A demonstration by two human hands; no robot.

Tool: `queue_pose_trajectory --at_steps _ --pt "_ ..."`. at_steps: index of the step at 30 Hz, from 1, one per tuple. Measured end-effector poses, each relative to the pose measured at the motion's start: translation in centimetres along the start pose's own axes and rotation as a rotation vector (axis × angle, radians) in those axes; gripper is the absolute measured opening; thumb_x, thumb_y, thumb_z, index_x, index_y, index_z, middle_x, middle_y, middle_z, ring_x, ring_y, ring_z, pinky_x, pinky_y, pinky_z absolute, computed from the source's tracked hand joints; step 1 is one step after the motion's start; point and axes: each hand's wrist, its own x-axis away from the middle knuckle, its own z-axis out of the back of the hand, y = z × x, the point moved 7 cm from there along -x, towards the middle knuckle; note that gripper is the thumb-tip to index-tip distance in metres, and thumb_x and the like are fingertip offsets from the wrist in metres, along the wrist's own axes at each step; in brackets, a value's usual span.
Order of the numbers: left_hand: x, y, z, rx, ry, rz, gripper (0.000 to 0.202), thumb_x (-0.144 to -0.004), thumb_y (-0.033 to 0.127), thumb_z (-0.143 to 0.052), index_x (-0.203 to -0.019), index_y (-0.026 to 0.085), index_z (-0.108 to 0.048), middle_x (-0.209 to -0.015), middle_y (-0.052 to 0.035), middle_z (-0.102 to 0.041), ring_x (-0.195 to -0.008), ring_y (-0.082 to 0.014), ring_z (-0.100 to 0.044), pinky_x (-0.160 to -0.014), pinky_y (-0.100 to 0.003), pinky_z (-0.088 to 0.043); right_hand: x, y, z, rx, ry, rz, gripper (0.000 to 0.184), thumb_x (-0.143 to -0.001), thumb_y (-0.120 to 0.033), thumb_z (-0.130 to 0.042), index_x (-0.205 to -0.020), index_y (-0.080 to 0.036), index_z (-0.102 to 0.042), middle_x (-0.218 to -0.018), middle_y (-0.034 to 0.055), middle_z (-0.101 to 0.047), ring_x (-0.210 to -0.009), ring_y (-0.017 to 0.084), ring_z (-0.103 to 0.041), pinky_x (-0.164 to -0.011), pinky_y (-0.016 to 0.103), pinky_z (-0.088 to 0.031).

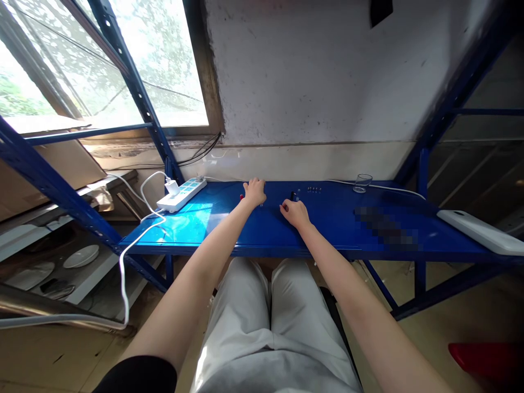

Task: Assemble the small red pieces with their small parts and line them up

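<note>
My left hand (255,192) reaches over the far part of the blue tabletop (270,234), back upward, with its fingers bent and somewhat apart. Close to its left side is a small red item (242,196). A tiny clear piece (261,205) lies just below the palm. To the right, my right hand (295,212) has its fingers curled in a pinch low over the surface. Whatever is between those fingertips is too small or hidden to name. Right behind that hand stands a small black item (292,195), with a small clear piece (298,191) beside it.
Several tiny pieces (314,189) sit in a row near the back edge. A clear glass (362,183) stands farther right. A white power strip (182,195) with a plugged-in cable lies at the left. A white flat object (478,232) rests at the right end. Blue posts frame both sides.
</note>
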Motion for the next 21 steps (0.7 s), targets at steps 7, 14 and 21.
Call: queue_pose_trajectory --at_steps 7,14,21 --pt "5.5 2.6 1.0 0.404 0.378 -0.003 0.028 -0.084 0.023 -0.043 -0.111 0.021 -0.051 -0.111 -0.0078 -0.056 -0.102 -0.0193 -0.052 -0.088 -0.036 -0.035 0.6 1.7 1.8 -0.115 0.197 -0.209 0.029 -0.085 -0.035 -0.038 -0.068 -0.020 -0.056 -0.059 0.0040 -0.059 -0.056 0.016 -0.052 -0.056 0.026 -0.030" --pt "8.9 2.3 -2.0 0.838 0.426 -0.049 0.019 -0.085 0.020 -0.041 -0.094 0.018 -0.058 -0.090 -0.0069 -0.062 -0.082 -0.0143 -0.058 -0.074 -0.027 -0.046 2.6 7.0 3.5 -0.330 0.395 -0.714 0.025 -0.080 -0.031 -0.038 -0.076 -0.019 -0.058 -0.070 0.0083 -0.063 -0.061 0.018 -0.053 -0.054 0.027 -0.033" --pt "9.0 0.6 -2.9 0.962 0.398 0.068 0.017 -0.083 0.018 -0.043 -0.092 0.017 -0.058 -0.081 -0.0047 -0.062 -0.072 -0.0118 -0.058 -0.066 -0.024 -0.048 1.2 9.9 0.0 -0.177 -0.103 -0.703 0.033 -0.078 -0.031 -0.051 -0.106 -0.015 -0.058 -0.092 0.0136 -0.065 -0.090 0.027 -0.058 -0.071 0.034 -0.040"
